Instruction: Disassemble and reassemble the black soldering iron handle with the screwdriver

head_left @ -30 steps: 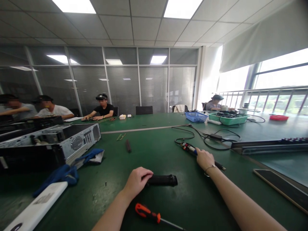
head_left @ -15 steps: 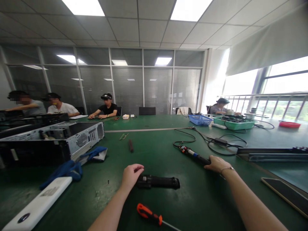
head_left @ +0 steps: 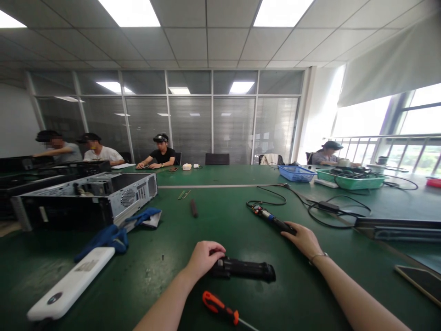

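In the head view, the left hand (head_left: 206,258), at lower centre, curls its fingers nearly closed over the left end of a black casing (head_left: 246,270) – whether it grips cannot be told; the casing extends rightward from that hand, its long axis almost level, dipping slightly right; the right hand (head_left: 305,239), right of centre, is closed about the lower-right end of a slim wired rod (head_left: 274,218) that slants to the upper left – apart from the casing and above it; an orange-handled screwdriver (head_left: 220,307) lies below the casing
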Demonstrator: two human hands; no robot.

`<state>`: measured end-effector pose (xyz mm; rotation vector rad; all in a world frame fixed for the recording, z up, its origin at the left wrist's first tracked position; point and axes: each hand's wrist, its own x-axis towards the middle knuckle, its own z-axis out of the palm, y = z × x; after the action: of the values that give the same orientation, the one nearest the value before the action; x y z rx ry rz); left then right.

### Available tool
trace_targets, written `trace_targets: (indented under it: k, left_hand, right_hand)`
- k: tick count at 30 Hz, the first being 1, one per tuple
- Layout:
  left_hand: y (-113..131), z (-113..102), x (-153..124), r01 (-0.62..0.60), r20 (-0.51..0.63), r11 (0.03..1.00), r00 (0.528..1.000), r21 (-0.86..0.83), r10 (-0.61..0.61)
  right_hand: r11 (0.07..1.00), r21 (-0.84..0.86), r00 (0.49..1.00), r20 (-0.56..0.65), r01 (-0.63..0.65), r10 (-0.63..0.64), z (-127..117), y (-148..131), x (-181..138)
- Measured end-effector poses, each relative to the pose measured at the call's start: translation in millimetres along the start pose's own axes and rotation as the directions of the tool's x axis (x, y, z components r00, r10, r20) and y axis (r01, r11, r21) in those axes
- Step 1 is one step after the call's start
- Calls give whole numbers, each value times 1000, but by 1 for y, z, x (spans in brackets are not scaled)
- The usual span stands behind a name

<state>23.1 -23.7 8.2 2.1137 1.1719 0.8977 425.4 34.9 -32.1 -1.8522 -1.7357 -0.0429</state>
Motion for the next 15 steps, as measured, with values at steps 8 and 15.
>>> trace_targets:
  k: [8, 15]
  left_hand:
    - [-2, 1, 0, 35, -4, 997, 999, -75, -35]
    - [-11, 3, 5, 16, -188, 946, 979, -325, -81]
  right_hand:
    - [926, 324, 949, 177, 195, -261, 4, -39, -4]
    - [848, 483, 865, 306, 219, -398, -1, -76, -15]
